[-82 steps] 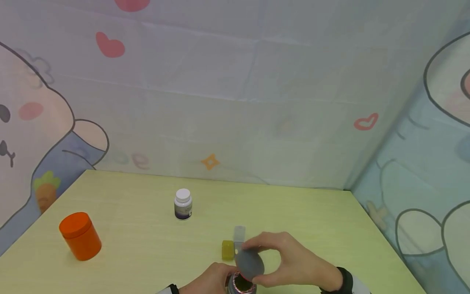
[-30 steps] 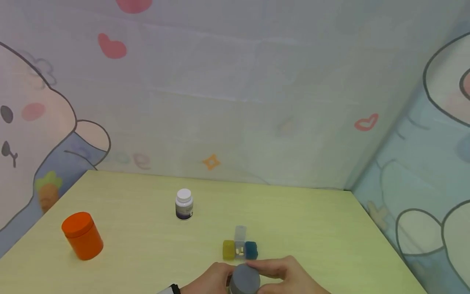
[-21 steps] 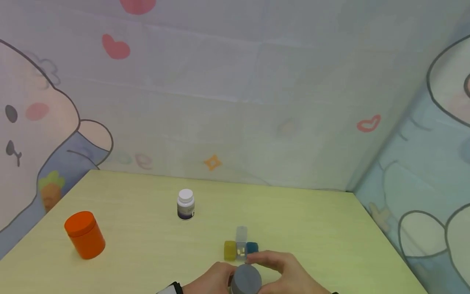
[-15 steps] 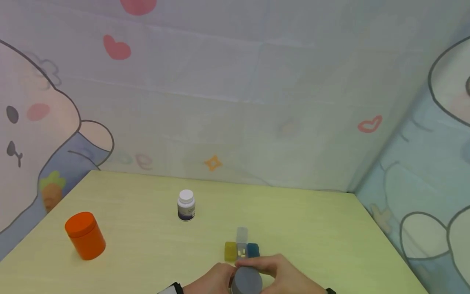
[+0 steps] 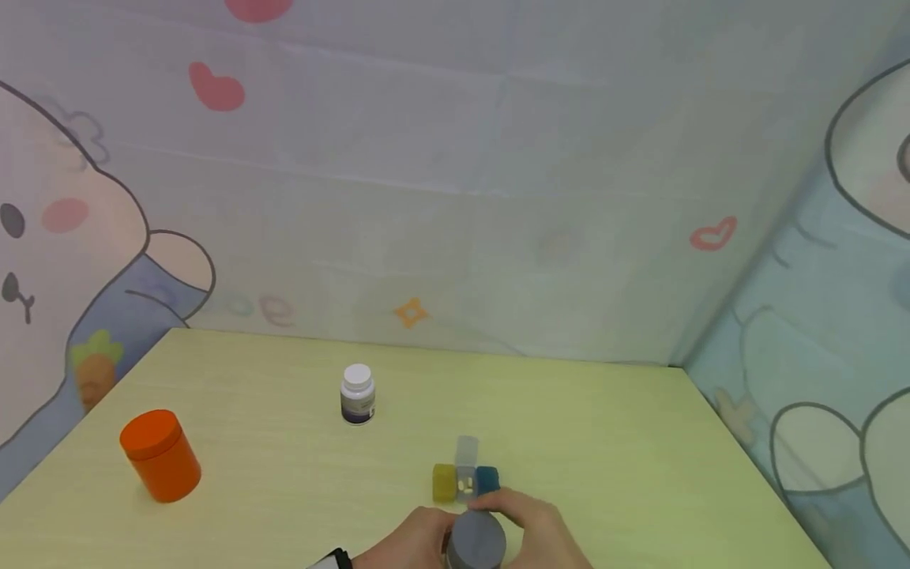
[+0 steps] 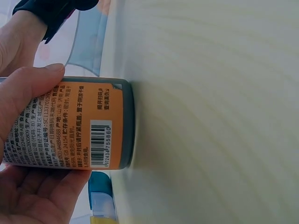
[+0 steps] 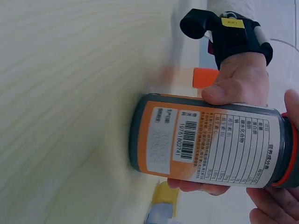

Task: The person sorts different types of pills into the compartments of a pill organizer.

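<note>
At the table's near edge stands a grey bottle [image 6: 93,126] with an orange printed label [image 7: 187,140]. My left hand [image 5: 419,536] grips its body, thumb [image 6: 32,88] on one side and fingers on the other. A flat grey lid [image 5: 476,541] sits on the bottle's top, over a red ring [image 7: 292,154]. My right hand [image 5: 528,523] curls round that lid from the right. Just behind the hands lies a small pill organiser [image 5: 465,479] with a yellow, a clear open and a blue compartment; small pills show in the clear one.
A white-capped small bottle [image 5: 356,393] stands further back, left of centre. An orange jar [image 5: 159,456] stands near the left edge of the yellow-green table [image 5: 604,442]. Cartoon-printed cloth walls [image 5: 455,197] close the back and right sides.
The grey lid, held tilted above the open bottle 2.7 s ago, now sits flat on it. My right hand's fingers have shifted round the lid; the left hand keeps its hold.
</note>
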Tool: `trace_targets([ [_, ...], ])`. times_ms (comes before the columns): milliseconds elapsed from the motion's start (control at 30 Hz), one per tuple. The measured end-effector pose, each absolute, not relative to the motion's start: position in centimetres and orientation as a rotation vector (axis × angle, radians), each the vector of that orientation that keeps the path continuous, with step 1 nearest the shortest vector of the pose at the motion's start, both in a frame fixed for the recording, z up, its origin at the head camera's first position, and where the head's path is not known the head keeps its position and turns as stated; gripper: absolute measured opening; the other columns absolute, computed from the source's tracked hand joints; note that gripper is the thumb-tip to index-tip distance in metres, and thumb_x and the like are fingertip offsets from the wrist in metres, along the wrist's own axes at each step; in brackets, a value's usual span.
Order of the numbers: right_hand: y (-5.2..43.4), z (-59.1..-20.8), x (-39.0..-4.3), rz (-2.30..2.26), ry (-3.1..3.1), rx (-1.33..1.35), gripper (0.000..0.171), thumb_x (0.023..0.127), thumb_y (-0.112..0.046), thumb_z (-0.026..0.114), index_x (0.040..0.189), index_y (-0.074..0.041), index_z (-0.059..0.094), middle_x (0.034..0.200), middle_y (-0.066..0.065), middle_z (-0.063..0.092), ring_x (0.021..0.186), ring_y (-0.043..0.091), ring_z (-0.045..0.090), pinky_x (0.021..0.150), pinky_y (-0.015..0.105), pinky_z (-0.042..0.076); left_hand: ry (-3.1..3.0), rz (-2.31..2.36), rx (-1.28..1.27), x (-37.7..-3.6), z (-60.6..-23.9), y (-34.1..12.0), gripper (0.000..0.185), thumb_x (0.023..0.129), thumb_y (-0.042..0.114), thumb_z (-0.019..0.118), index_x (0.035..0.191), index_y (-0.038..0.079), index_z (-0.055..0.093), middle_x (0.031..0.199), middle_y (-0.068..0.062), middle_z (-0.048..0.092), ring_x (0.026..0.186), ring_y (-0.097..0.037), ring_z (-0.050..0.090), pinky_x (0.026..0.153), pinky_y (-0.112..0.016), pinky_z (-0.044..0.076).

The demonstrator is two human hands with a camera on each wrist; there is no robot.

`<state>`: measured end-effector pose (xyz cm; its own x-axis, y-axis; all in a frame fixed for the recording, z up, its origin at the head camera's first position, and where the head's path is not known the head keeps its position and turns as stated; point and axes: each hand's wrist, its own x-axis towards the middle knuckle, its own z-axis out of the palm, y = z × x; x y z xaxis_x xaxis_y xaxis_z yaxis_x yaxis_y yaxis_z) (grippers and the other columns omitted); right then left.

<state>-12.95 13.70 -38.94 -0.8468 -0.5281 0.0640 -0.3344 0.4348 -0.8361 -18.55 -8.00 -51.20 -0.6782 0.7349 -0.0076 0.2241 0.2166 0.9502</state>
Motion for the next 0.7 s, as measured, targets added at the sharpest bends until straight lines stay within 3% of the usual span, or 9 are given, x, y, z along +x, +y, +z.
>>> trace_targets([
  [133,13.2,-38.9,-13.6,-1.457,2.176,-0.805,0.066,0.086,-0.03,0.082,0.144,-0.012,0.056,0.144,0.012,0.058,0.125,0.0,0.054,0.097,0.021,0.047,2.016,1.475,0.881,-18.7,-51.6,-7.9,0.026,0.087,0.041,0.08,0.111,0.032,0.074,0.1,0.016,0.076,0.089,-0.001,0.07,0.079,-0.021,0.055],
  [300,13.4,-39.4,-14.2,-1.516,1.928,-0.891,0.064,0.092,-0.026,0.076,0.149,-0.012,0.052,0.153,0.014,0.051,0.131,-0.004,0.048,0.102,0.018,0.042,2.022,1.478,0.907,-18.9,-51.9,-7.8,0.033,0.089,0.038,0.078,0.12,0.03,0.07,0.108,0.019,0.073,0.094,0.003,0.067,0.082,-0.018,0.053],
  [433,14.2,-39.4,-14.2,-1.521,1.914,-0.763,0.058,0.092,-0.026,0.075,0.146,-0.015,0.056,0.15,0.005,0.056,0.136,0.007,0.049,0.107,0.035,0.042,2.011,1.464,0.868,-19.2,-52.0,-7.8,0.039,0.086,0.04,0.081,0.121,0.033,0.068,0.107,0.018,0.073,0.094,0.001,0.068,0.081,-0.018,0.054],
  [600,15.7,-39.3,-13.8,-1.554,1.931,-0.567,0.057,0.094,-0.022,0.072,0.148,-0.012,0.054,0.152,0.01,0.053,0.147,0.042,0.036,0.109,0.068,0.036,1.971,1.48,0.833,-19.0,-51.3,-7.9,0.031,0.085,0.04,0.082,0.113,0.032,0.072,0.101,0.014,0.076,0.09,-0.003,0.071,0.079,-0.022,0.055],
  [700,16.4,-39.6,-13.8,-1.612,1.957,-0.539,0.055,0.094,-0.02,0.073,0.145,-0.01,0.056,0.15,0.01,0.055,0.146,0.04,0.036,0.107,0.074,0.035,1.946,1.503,0.833,-18.8,-50.9,-8.1,0.028,0.085,0.037,0.083,0.111,0.03,0.074,0.101,0.013,0.076,0.091,-0.004,0.071,0.08,-0.022,0.055],
])
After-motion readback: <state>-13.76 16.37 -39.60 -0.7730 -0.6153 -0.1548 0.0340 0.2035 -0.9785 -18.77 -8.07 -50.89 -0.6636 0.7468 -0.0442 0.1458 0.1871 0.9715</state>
